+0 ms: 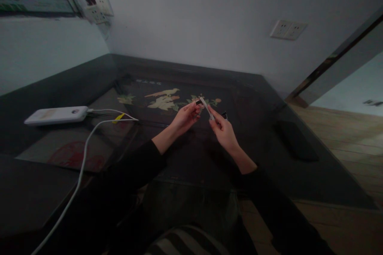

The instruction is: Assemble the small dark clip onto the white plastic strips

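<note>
One dark table [191, 161] lies beneath both our forearms, broad enough to bear things well out to either side; a bird-and-flower picture [163, 101] shows on its top, and our hands are raised above that, probably so our fingers can turn freely; a white cable [80, 181] curves up our left side and seems to double back to a white device [56, 115], which lies flat well to the left, perhaps to leave our arms room; a dark slab [297, 141], too dim for us to name, rests near the table's right edge, apart from our hands; our left hand [186, 117] and right hand [222, 127] come close together in front of us, each narrowed to a pinch, which we judge suits slight pieces better than a full grip; our right fingers hold a pale strip [207, 107] by its lower end, tilted, which leaves its upper end free beside the left fingertips; a yellow tag [119, 118] sits at the cable near its bend, maybe as a marker; smallest, a black piece [198, 102] is pinched in our left fingertips; whether it joins the strip, we cannot tell.
</note>
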### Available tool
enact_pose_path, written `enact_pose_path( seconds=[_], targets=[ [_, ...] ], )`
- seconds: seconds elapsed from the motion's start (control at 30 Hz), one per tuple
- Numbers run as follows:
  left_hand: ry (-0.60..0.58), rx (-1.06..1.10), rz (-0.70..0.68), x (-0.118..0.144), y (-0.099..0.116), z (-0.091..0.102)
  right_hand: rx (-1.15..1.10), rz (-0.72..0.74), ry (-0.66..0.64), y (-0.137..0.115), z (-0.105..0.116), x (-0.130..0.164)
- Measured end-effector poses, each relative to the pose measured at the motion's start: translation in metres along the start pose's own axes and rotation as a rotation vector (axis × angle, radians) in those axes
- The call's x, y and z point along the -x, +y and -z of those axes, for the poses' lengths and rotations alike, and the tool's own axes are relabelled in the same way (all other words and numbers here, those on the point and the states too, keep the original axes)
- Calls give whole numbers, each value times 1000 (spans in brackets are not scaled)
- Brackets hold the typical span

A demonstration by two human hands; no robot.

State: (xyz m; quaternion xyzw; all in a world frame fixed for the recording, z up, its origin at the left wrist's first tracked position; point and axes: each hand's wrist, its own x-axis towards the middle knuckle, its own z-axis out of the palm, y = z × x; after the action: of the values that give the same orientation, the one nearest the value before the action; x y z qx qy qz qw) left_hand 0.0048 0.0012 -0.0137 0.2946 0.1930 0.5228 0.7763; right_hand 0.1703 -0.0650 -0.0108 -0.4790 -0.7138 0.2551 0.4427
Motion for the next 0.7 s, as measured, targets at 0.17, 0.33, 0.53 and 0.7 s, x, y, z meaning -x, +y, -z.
enact_pose_path(
  seconds=[0.17, 0.33, 0.53, 0.7],
  targets=[
    [4, 12, 2, 0, 1, -1, -33, 0, 27, -2, -3, 2],
    [22, 13, 4, -3, 0, 1, -61, -18, -17, -5, -4, 3],
    [18, 5, -4, -4, -1, 2, -121, -33, -61, -6, -7, 5],
    [26, 9, 6, -3, -1, 1, -86, -32, -38, -3, -6, 3]
  ],
)
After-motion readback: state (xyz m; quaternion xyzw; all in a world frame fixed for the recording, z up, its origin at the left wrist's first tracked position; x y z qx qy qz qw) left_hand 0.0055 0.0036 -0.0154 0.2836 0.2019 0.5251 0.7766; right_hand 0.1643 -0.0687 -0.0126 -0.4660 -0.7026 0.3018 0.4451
